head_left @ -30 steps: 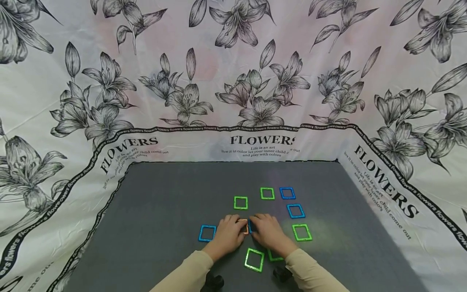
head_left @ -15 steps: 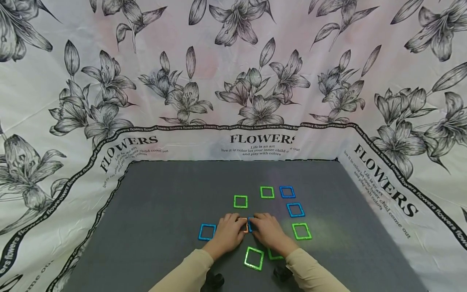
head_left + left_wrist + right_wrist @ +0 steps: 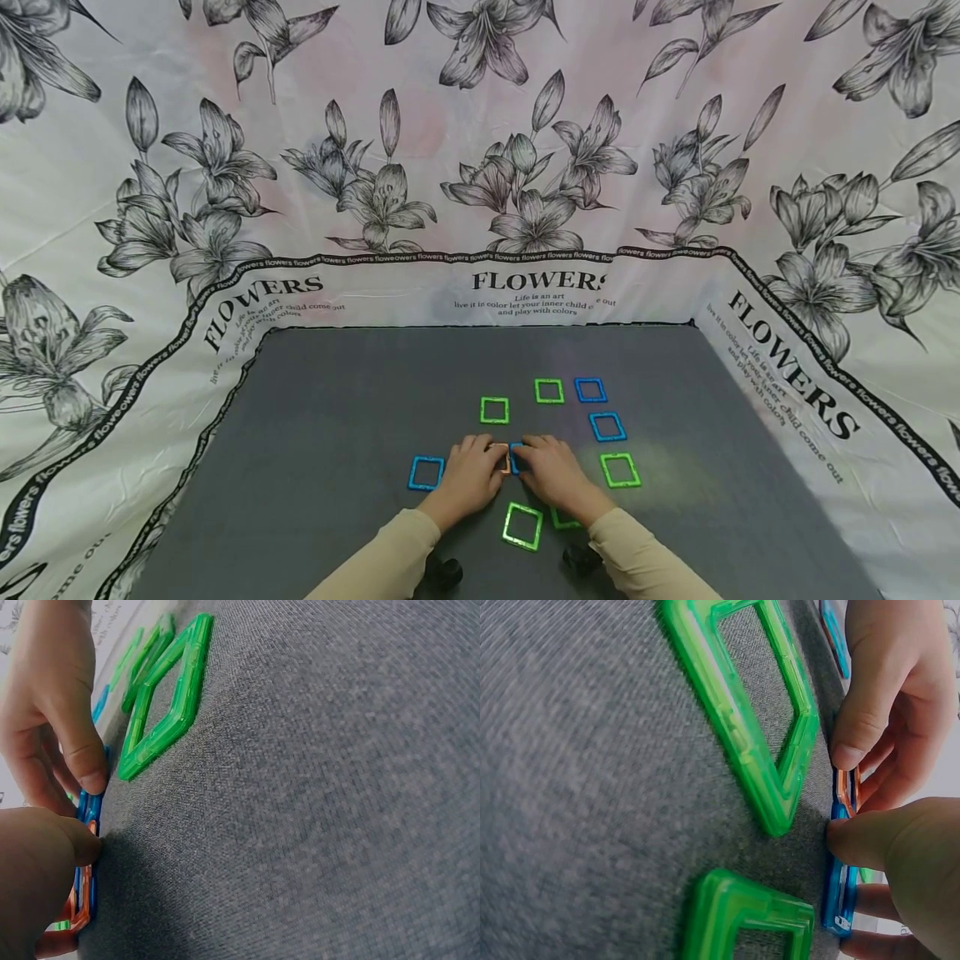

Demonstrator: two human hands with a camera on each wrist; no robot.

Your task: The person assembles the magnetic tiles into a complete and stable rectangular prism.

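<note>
Near the middle of the table, my left hand [image 3: 468,475] pinches an orange square magnetic tile [image 3: 85,891], mostly covered by the fingers. My right hand [image 3: 557,473] grips a blue magnetic tile [image 3: 840,877] between thumb and fingers. The two tiles meet edge to edge between the hands, low over the cloth. A blue strip also shows along the orange tile; whether it is a separate tile I cannot tell. In the right wrist view, the thumbs rest on the near side of the tiles.
Green tiles lie nearer me [image 3: 522,527], at right [image 3: 620,471] and behind the hands [image 3: 494,410], [image 3: 549,391]. Blue tiles lie at left [image 3: 426,472] and back right [image 3: 607,427], [image 3: 591,390]. Another green tile [image 3: 564,518] is partly hidden by my right wrist. Flowered fabric [image 3: 540,292] borders the grey table.
The hands keep their hold on the tiles with hardly any movement. The whole head view has shifted slightly, so the scene sits a little higher.
</note>
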